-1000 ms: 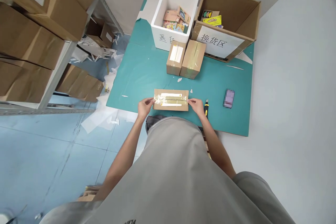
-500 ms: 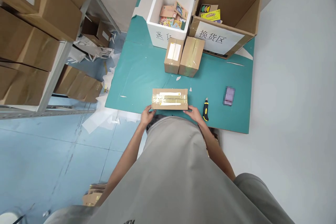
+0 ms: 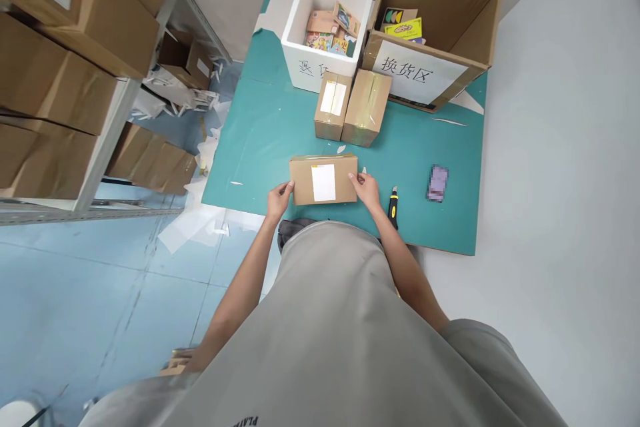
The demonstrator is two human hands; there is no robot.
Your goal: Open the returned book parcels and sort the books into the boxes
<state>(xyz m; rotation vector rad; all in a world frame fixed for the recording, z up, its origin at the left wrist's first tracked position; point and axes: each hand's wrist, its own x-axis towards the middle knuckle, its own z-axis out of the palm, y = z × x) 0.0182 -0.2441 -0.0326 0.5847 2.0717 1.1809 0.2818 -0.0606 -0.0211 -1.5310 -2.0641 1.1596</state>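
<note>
A small cardboard box [image 3: 303, 181] with a white label [image 3: 324, 183] facing me is held at the near edge of the green table. My left hand [image 3: 280, 201] grips its left end, thumb on the near face. At the right end, my right hand [image 3: 365, 189] grips it the same way, its thumb on the labelled side. A black and yellow utility knife [image 3: 393, 209] lies on the table just right of my right hand.
The green table [image 3: 260, 120] carries two taped boxes, a white foam box [image 3: 320, 68] and a large open carton [image 3: 480, 67], both with packets inside. A blurred-out purple item [image 3: 438, 183] lies at right. Shelves with cartons [image 3: 100, 20] stand at left.
The box has turned so that its labelled side now faces me instead of its taped top. Both hands have moved up along its ends.
</note>
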